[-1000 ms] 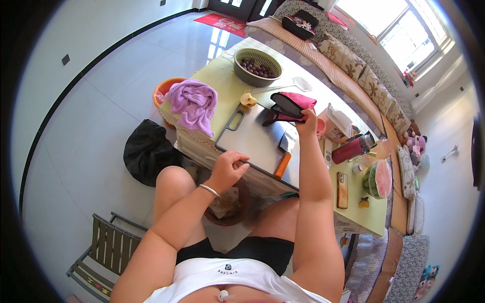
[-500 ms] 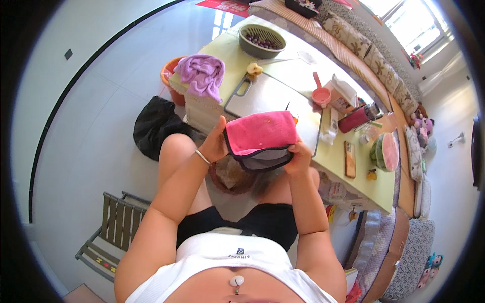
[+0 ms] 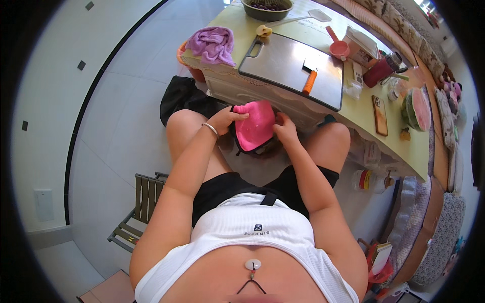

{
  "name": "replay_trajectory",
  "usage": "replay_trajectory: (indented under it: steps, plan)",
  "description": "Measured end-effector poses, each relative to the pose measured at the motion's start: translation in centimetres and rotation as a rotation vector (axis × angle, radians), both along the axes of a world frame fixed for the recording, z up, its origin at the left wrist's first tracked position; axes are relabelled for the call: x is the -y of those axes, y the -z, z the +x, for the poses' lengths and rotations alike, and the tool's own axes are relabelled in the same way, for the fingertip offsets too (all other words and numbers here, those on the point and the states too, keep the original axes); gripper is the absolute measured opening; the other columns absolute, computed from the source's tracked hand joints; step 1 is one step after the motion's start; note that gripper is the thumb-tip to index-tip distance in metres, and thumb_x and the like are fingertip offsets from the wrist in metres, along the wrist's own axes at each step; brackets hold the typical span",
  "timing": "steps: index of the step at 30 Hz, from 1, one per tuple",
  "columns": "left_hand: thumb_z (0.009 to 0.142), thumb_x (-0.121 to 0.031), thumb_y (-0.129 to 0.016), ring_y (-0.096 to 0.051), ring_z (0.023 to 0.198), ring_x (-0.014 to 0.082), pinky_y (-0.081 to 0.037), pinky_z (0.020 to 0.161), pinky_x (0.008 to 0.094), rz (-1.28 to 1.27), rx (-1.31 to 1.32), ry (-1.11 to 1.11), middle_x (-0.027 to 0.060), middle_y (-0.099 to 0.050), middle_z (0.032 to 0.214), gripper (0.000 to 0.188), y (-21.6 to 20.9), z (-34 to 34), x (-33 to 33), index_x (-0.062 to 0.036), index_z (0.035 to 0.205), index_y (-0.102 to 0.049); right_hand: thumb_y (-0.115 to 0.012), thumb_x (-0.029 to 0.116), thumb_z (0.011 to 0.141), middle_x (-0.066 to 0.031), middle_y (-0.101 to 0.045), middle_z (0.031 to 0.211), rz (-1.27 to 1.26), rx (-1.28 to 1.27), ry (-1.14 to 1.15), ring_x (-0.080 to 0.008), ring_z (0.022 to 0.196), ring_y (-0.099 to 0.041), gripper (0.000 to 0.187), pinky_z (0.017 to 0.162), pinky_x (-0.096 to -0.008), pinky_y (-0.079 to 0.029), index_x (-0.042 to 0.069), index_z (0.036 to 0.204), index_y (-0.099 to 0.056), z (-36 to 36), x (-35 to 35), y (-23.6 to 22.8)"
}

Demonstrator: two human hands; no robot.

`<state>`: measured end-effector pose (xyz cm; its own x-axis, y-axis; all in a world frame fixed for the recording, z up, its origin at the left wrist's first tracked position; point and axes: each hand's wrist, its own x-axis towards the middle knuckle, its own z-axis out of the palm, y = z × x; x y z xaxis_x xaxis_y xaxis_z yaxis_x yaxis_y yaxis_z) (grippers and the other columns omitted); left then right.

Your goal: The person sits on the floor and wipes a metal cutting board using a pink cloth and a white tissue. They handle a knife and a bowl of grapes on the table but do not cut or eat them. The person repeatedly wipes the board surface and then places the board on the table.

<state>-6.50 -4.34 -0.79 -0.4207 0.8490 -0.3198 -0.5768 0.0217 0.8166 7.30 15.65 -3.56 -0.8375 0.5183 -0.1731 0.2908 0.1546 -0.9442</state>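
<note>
Pink cloth [image 3: 254, 129] with dark edging is hanging between your knees [image 3: 181, 125], near the centre of the frame and lower than the front edge of the cutting board [image 3: 280, 58]. Your left grip [image 3: 224, 121] is pinching its upper-left edge, one digit lying over the pink face. Your right grip [image 3: 286, 128] is curling at the right edge; whether it is pinching or only touching, you cannot tell from here.

For steady handling, you should be keeping the left pinch firm and close to the edging, letting the right fingers do the finer work. You should also be holding both wrists loose and keeping the cloth away from the bench [image 3: 404, 151], so nothing is snagging on the orange-handled tool [image 3: 310, 82]. Whatever is lying under the cloth is mostly hidden, so you should be moving it gently.

Compared with half a second ago, the cloth is hanging apart from the board instead of overlapping its near edge, and its grey side is barely showing. The tool is now lying in plain sight, and the green bowl [image 3: 261, 15] is getting cut off by the frame's top edge as your view is tipping downward.
</note>
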Motion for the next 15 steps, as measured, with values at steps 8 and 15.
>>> replay_trajectory:
  steps: [8, 15]
  plan:
    - [0.089, -0.015, -0.069, -0.065, 0.102, 0.0204, -0.050, 0.093, 0.0357, -0.179, 0.087, -0.149, 0.0083, -0.068, 0.113, 0.031, 5.0, -0.8, -2.6, -0.0033, 0.117, -0.063, -0.058, -0.001, 0.074, -0.0110, -0.067, 0.107, 0.625, -0.517, -0.394, -0.0338, 0.103, -0.060, 0.031, 0.087, -0.0418, -0.050, 0.006, 0.101, -0.070, -0.2, 2.2, -1.9]
    - [0.088, -0.012, -0.070, -0.064, 0.102, 0.0211, -0.050, 0.093, 0.0365, -0.269, 0.027, -0.244, 0.0087, -0.067, 0.114, 0.031, 4.9, -0.7, -3.7, -0.0028, 0.117, -0.062, -0.057, 0.005, 0.078, -0.0108, -0.064, 0.102, 0.915, 0.348, -0.635, -0.0334, 0.103, -0.059, 0.025, 0.085, -0.0448, -0.050, 0.008, 0.100, -0.070, -0.9, 1.5, 3.1]
